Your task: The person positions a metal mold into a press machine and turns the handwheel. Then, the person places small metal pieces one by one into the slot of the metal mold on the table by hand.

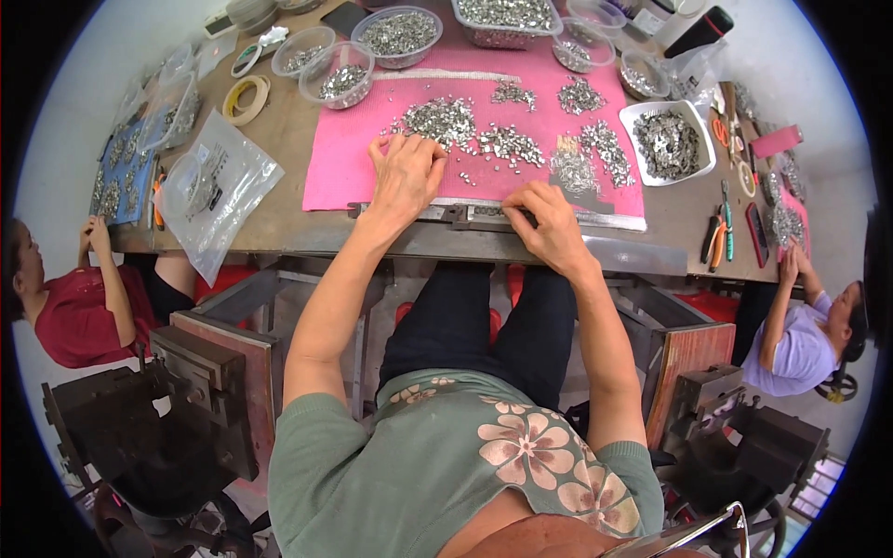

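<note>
My left hand (pixel 406 177) is over the pink mat (pixel 335 149), its fingers bent down at the near edge of a pile of small silvery metal pieces (pixel 437 121). Its fingertips are pinched together; what lies between them is too small to make out. My right hand (pixel 549 228) rests at a long narrow metal fixture (pixel 456 214) along the table's near edge, thumb and fingers drawn together over a row of small parts. Whatever it grips is hidden. Smaller piles of metal pieces (pixel 510 144) and thin pale pieces (pixel 574 170) lie between and beyond my hands.
A white tray of metal parts (pixel 702 167) stands right of the mat; plastic tubs (pixel 400 63) line the back. Left are a tape roll (pixel 246 100) and a clear plastic bag (pixel 223 181); right, pliers (pixel 714 237) and a phone (pixel 756 232). Co-workers sit at both sides.
</note>
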A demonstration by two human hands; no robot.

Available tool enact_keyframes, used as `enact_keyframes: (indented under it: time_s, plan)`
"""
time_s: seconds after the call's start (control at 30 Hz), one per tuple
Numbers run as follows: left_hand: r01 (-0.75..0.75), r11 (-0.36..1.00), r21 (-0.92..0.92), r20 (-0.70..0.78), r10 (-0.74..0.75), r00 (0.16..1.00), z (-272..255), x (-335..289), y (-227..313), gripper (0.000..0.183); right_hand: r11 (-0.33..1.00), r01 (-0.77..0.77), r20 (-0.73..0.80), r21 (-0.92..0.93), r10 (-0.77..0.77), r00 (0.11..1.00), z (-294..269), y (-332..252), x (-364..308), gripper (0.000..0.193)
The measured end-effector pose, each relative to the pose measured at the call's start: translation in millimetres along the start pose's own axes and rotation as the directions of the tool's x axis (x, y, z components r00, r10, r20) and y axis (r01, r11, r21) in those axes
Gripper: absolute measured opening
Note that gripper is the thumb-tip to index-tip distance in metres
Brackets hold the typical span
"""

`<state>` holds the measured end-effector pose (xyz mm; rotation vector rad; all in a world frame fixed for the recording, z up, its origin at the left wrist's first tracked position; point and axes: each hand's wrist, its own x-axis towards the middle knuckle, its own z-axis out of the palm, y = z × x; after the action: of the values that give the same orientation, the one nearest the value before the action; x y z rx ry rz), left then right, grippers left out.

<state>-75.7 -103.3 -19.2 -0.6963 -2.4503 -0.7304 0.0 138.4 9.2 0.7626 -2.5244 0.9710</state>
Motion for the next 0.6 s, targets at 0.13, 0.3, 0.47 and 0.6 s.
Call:
enact_keyframes:
  time_s: [0.13,0.3,0.47,0.6]
  plan:
    - [0.003,1.0,0.021,-0.001,-0.003,1.0,-2.3,0.1,0.7,0.009,1.0,0.002,-0.057,-0.017,-0.003,0.998,18.4,9.2,29.2,0.007]
    - [0.015,0.995,0.096,-0.021,-0.013,1.0,-3.7,2.4,6.4,0.01,0.992,0.065,-0.081,-0.104,-0.073,0.994,52.6,22.4,66.8,0.009]
    - [0.012,0.996,0.089,-0.004,-0.011,1.0,-2.7,2.3,2.4,0.01,0.981,0.07,-0.086,-0.178,-0.086,0.993,60.9,22.8,73.4,0.008]
    - [0.074,0.997,-0.012,0.054,-0.073,0.996,-3.5,2.2,-0.2,0.01,0.981,0.06,-0.055,-0.182,-0.071,0.996,54.4,20.3,72.1,0.008]
